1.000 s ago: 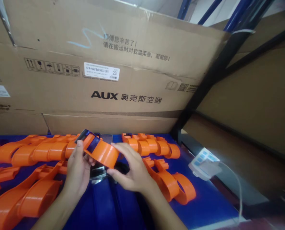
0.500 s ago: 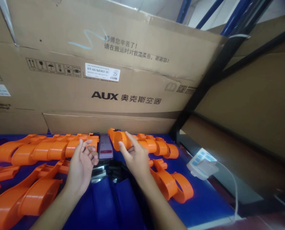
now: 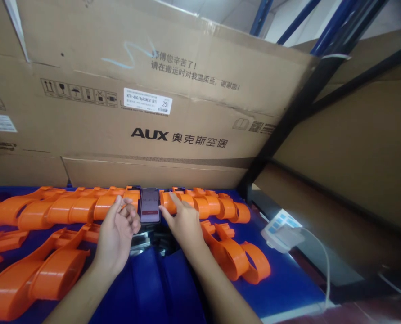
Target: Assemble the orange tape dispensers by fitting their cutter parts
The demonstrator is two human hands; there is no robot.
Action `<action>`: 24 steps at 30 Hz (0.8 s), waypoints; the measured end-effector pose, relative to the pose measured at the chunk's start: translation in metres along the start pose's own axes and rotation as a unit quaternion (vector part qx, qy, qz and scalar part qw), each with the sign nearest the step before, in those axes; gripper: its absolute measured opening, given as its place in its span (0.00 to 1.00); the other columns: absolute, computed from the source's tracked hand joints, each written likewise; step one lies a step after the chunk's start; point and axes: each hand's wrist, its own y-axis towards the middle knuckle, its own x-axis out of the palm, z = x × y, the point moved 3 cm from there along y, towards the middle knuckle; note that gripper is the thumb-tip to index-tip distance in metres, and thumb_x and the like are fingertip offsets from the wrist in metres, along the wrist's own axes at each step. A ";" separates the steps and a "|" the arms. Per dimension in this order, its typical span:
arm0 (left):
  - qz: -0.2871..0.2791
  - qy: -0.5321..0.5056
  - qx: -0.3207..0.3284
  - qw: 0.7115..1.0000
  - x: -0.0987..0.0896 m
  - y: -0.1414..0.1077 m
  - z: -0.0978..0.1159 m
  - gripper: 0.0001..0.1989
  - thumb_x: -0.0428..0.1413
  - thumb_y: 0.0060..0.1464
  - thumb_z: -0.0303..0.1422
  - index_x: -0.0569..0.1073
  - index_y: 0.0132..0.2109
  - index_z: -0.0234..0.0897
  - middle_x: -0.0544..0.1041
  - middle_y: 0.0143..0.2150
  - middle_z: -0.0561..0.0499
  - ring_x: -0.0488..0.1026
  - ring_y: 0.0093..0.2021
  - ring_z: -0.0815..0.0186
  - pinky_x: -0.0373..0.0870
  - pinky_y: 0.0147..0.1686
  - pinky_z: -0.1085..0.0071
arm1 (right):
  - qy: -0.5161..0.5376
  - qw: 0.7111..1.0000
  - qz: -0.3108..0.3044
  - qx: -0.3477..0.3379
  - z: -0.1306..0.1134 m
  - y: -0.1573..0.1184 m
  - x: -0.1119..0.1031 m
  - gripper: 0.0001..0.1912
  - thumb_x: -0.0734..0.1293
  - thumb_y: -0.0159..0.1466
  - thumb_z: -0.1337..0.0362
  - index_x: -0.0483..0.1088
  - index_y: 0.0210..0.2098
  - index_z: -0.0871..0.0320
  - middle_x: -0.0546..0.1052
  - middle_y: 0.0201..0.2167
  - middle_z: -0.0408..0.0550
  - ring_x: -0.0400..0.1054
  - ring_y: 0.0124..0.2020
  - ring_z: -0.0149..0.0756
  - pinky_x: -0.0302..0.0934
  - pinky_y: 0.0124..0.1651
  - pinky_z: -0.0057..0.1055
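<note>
My left hand (image 3: 117,231) hovers beside the left rows, palm turned inward and fingers loosely curled, with nothing in it. The thumb and forefinger of my right hand (image 3: 186,225) are on an orange plastic piece with a curved band (image 3: 165,201), at the inner end of the right back row. My hand covers part of that piece. Between the hands a phone (image 3: 150,206) with a lit screen stands against dark items. More orange curved pieces (image 3: 58,211) line up on the left, and others (image 3: 232,257) lie right of my right forearm.
A large cardboard box (image 3: 95,135) walls off the back of the blue table surface (image 3: 281,288). A dark rack post (image 3: 277,121) slants up on the right. A white device (image 3: 281,229) with a cable sits at the right edge. Dark blue shapes (image 3: 153,279) lie between my forearms.
My right hand has brought the orange piece down and slightly left into the back row, beside the phone. The left hand has barely moved; the view has shifted slightly.
</note>
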 end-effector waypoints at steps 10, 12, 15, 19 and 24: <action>-0.022 0.014 -0.018 0.999 0.004 -0.003 -0.002 0.15 0.61 0.60 0.45 0.74 0.40 0.38 0.64 0.25 0.57 0.61 0.22 0.71 0.63 0.23 0.74 | 0.075 0.993 0.074 -0.045 0.005 -0.002 -0.009 0.16 0.63 0.71 0.59 0.75 0.53 0.58 0.78 0.54 0.57 0.75 0.53 0.47 0.68 0.57 0.40; -0.024 0.015 -0.018 0.999 0.004 -0.003 -0.002 0.14 0.61 0.60 0.45 0.73 0.39 0.38 0.65 0.25 0.57 0.61 0.22 0.71 0.64 0.23 0.74 | 0.067 0.991 0.104 -0.043 0.013 0.002 -0.024 0.16 0.60 0.71 0.65 0.75 0.53 0.57 0.79 0.51 0.55 0.74 0.51 0.45 0.68 0.56 0.38; -0.024 0.011 -0.020 0.999 0.003 -0.003 -0.003 0.13 0.61 0.59 0.44 0.73 0.39 0.38 0.65 0.26 0.57 0.62 0.22 0.70 0.64 0.23 0.74 | -0.039 0.989 0.143 0.012 0.031 0.005 -0.046 0.21 0.60 0.68 0.69 0.74 0.57 0.59 0.77 0.52 0.58 0.70 0.51 0.50 0.65 0.55 0.43; -0.027 0.013 -0.027 0.999 0.000 -0.002 -0.004 0.12 0.61 0.59 0.42 0.74 0.40 0.38 0.66 0.26 0.56 0.63 0.23 0.70 0.65 0.23 0.73 | -0.165 0.983 0.039 0.076 0.051 0.005 -0.054 0.26 0.65 0.64 0.68 0.70 0.62 0.61 0.74 0.52 0.64 0.69 0.49 0.54 0.63 0.50 0.44; -0.027 0.017 -0.029 0.999 -0.003 0.000 -0.005 0.11 0.61 0.59 0.41 0.74 0.40 0.38 0.66 0.27 0.56 0.62 0.23 0.70 0.65 0.23 0.73 | -0.143 0.984 -0.052 0.093 0.057 0.004 -0.057 0.23 0.67 0.65 0.62 0.71 0.59 0.59 0.75 0.50 0.62 0.70 0.49 0.53 0.62 0.49 0.42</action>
